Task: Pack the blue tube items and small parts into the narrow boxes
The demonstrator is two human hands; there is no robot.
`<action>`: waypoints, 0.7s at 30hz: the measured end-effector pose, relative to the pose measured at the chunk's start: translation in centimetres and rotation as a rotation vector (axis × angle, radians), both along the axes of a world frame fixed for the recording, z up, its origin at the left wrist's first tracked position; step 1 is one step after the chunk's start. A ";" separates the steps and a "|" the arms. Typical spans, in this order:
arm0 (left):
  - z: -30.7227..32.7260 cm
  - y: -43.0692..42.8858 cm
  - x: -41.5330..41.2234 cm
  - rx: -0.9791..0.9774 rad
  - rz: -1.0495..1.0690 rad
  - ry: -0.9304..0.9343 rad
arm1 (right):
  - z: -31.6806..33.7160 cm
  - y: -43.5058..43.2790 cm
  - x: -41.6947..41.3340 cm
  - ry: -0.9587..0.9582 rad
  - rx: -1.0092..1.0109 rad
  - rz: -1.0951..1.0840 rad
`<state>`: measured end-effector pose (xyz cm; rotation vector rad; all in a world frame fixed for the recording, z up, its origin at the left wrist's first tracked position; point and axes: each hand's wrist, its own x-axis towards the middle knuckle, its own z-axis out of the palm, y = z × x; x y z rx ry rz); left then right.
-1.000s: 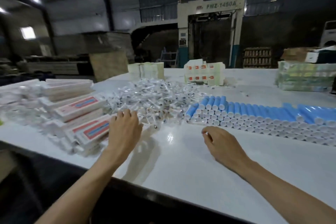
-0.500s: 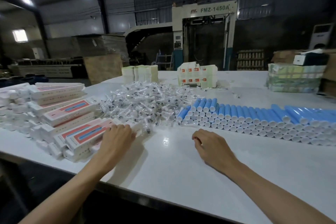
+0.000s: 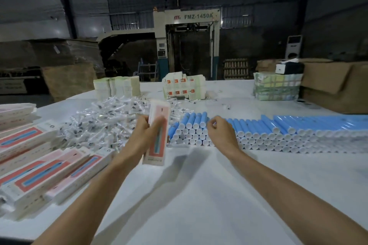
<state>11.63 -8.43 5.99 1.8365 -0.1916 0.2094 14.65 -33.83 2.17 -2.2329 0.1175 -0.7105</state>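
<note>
- The table carries everything, with a machine behind its far edge.
- A pile of boxes lies at the left.
- The heap of small parts sits behind and to the right of that pile.
- Stacked tubes run from the centre to the right edge.
- The left hand holds one box on end between the heap and the tubes.
- The right hand is over the stack's left end.
- A cardboard carton stands at the far right.
</note>
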 end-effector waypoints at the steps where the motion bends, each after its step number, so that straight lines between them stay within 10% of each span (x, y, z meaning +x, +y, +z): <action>1: -0.3 -0.9 0.5 -0.056 -0.039 0.012 | 0.7 -0.7 1.2 0.041 -0.002 -0.044; 21: -5.3 -2.0 3.9 -0.388 -0.056 0.033 | 3.7 -0.8 11.0 0.439 -0.392 -0.080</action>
